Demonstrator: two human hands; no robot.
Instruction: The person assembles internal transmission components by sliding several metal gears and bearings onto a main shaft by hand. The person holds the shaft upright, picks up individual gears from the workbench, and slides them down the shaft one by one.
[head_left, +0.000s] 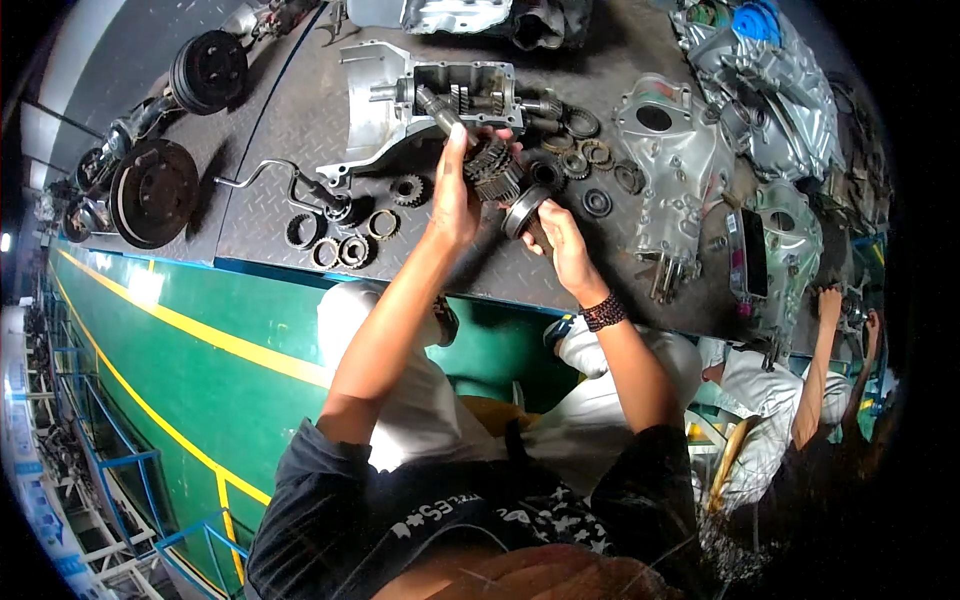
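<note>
Above the table edge, a transmission shaft stacked with gears (495, 175) is tilted between my two hands. My left hand (457, 200) is closed around its upper part, thumb along the bare shaft end and fingers behind the gears. At the lower right end, my right hand (566, 240) grips a wide ring-shaped gear (524, 211) around the shaft. Whether that ring is loose or seated cannot be made out. Just beyond my hands lies a silver gearbox housing (362, 110) with another geared shaft inside it.
Loose gears and rings (384, 224) lie left of my hands, with a crank-shaped rod (290, 180). More rings (597, 203) and a silver casing (675, 190) are to the right. A phone (752, 252) stands farther right. A co-worker's hands (830, 303) are at the far right table edge.
</note>
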